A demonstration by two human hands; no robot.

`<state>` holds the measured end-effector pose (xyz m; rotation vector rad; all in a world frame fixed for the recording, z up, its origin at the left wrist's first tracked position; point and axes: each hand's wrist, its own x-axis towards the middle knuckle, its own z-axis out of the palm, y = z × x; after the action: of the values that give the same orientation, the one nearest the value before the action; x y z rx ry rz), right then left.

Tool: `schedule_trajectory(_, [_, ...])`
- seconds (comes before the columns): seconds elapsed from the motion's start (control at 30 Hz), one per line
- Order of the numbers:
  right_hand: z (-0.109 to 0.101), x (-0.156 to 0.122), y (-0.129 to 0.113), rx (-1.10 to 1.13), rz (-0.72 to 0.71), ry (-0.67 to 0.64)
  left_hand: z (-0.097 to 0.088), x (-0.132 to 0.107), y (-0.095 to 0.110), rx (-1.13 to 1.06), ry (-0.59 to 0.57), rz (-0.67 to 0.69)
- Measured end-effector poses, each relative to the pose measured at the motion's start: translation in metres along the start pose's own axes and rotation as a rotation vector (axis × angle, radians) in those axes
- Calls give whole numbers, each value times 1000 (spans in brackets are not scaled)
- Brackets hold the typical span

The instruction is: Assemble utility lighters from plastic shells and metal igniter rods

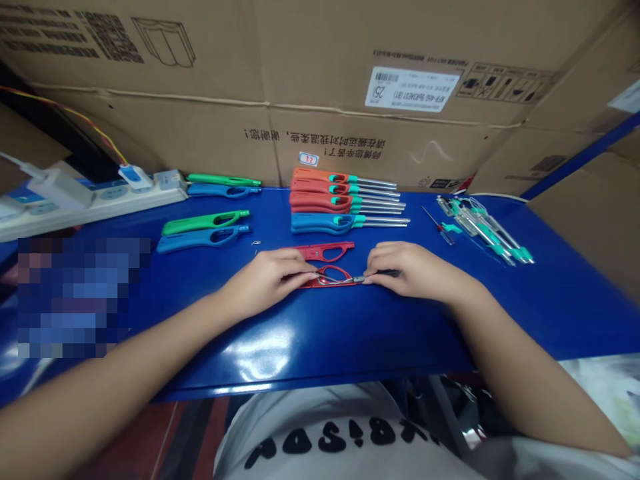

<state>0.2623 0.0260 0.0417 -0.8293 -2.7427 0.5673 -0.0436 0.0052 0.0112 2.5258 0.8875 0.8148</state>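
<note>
A red lighter shell half [345,283] lies on the table between my hands. My left hand [273,277] is closed at its left end, with thumb and fingertip pinching a thin wire [327,277] over the trigger opening. My right hand [407,268] pinches a slim dark-and-metal piece [358,280] at the shell's right end; my fingers partly cover it, so its exact kind is unclear. Just behind lies a second red shell half [323,251], its left end partly hidden by my left hand. Two tiny metal bits [256,243] rest near my left knuckles.
Orange, red and blue lighters with metal tubes [325,223] are lined up at the back. Green and blue shells [203,238] lie to the left by a power strip [113,197]. Teal-and-clear lighter inserts [493,230] and a screwdriver-like tool [440,227] sit right. Cardboard [200,120] walls the back.
</note>
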Motion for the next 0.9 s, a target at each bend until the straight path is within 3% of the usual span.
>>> schedule_trajectory(0.3, [-2,2,-24,-355,22,-71,0,1,1,-14,-13,-19])
schedule_trajectory(0.9, [-4,5,-37,-410,143,-138,0,2,2,-27,-30,-33])
